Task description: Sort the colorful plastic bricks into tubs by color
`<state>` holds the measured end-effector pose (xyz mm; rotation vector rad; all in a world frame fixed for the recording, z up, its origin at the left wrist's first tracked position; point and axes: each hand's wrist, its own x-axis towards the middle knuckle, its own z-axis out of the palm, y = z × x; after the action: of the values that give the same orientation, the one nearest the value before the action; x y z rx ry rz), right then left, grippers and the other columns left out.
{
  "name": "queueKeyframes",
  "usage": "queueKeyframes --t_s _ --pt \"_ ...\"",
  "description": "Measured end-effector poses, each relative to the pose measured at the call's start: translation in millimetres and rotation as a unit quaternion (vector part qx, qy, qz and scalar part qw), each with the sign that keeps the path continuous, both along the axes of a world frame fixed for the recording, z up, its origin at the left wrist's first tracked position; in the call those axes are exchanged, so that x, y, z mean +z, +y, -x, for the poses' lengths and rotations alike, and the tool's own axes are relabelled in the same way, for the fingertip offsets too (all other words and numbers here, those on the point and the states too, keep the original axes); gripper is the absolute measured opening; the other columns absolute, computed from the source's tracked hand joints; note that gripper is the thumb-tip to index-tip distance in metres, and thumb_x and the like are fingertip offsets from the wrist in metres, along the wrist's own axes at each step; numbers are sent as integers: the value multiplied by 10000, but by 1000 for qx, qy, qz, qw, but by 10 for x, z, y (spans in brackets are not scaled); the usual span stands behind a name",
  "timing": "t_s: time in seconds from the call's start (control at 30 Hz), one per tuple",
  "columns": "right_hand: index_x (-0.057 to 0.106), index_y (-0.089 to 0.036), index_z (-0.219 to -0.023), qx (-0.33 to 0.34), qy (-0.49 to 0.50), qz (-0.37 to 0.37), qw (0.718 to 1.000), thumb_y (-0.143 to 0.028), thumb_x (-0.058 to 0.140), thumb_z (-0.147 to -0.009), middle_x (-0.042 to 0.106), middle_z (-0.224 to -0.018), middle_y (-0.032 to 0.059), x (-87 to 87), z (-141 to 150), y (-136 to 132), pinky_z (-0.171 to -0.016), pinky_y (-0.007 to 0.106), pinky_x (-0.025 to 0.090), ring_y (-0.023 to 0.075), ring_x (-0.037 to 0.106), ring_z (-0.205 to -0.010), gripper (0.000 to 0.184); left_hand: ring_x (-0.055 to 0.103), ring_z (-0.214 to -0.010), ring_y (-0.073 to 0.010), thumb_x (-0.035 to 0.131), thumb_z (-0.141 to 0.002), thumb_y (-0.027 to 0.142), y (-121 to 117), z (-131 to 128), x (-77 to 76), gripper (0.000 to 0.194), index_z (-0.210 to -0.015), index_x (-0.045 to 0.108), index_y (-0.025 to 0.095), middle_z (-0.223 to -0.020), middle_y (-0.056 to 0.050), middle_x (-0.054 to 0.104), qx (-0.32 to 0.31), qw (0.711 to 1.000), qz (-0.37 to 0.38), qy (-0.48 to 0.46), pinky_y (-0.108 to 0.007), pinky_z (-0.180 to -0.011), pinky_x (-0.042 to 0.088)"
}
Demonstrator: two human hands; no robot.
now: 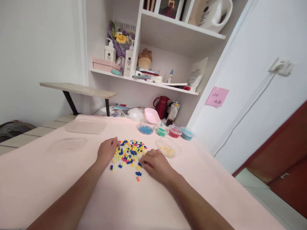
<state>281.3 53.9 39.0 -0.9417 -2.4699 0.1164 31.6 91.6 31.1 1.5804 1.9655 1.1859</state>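
A loose heap of small toy bricks (129, 151) in yellow, dark blue, white, pink and orange lies on the pink tabletop. At the heap's left edge rests my left hand (107, 150), its fingers curled in and their tips pressed together; whatever they hold is hidden. My right hand (157, 163) reaches in from the right with bent, closed fingers, the tips down among the bricks. What is between them cannot be made out. Nearer to me lie a few stray bricks: dark blue ones (138, 173) and an orange one (137, 179).
Right of the heap, a clear tub (176, 148) holds some yellow bricks. Behind stand tubs of blue (145, 129), green (162, 130), red (175, 131) and light blue pieces (187, 133), plus a pink basin (152, 116). Clear lids (85, 126) lie left. Shelves (165, 86) overhang the back.
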Motion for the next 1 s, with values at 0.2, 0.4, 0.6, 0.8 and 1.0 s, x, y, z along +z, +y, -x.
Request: queueKeyframes --t_s 0.2,0.4,0.6,0.8,1.0 --pt "701 -283 -1031 -1 14 -12 1000 -138 611 -840 672 -986 36 43 -40 -19 -818 342 366 187 589 -908 256 676 -768 -221 366 -857 470 16 6 -11 440 -704 701 228 -832 -36 764 0 1000 4 0 -308 -687 447" --pt "731 -273 -912 18 9 -9 1000 -191 644 -841 654 -906 27 -2 60 -42 -807 338 379 179 585 -871 139 683 -798 -224 376 -849 455 13 0 -3 425 -698 703 230 -834 -35 767 3 1000 3 -3 -308 -712 455" --pt "707 -258 -911 -10 110 -10 994 -196 644 -831 630 -947 37 96 -55 -2 -822 346 427 189 588 -881 119 682 -814 -233 367 -848 462 -12 -8 23 432 -697 700 231 -838 -39 769 4 1000 6 -4 -318 -723 457" --pt "688 -245 -967 -168 285 -91 939 -317 581 -874 632 -919 47 299 -555 124 -786 359 463 193 572 -798 159 678 -813 -249 397 -829 450 1 -1 41 398 -661 685 233 -818 -44 766 6 1000 8 -13 -328 -727 451" --pt "695 -216 -994 -286 293 -101 907 -356 571 -849 621 -922 60 218 -877 290 -765 373 469 205 577 -794 237 670 -801 -236 400 -835 458 18 12 37 388 -674 681 244 -826 -32 760 10 999 30 -24 -320 -713 442"
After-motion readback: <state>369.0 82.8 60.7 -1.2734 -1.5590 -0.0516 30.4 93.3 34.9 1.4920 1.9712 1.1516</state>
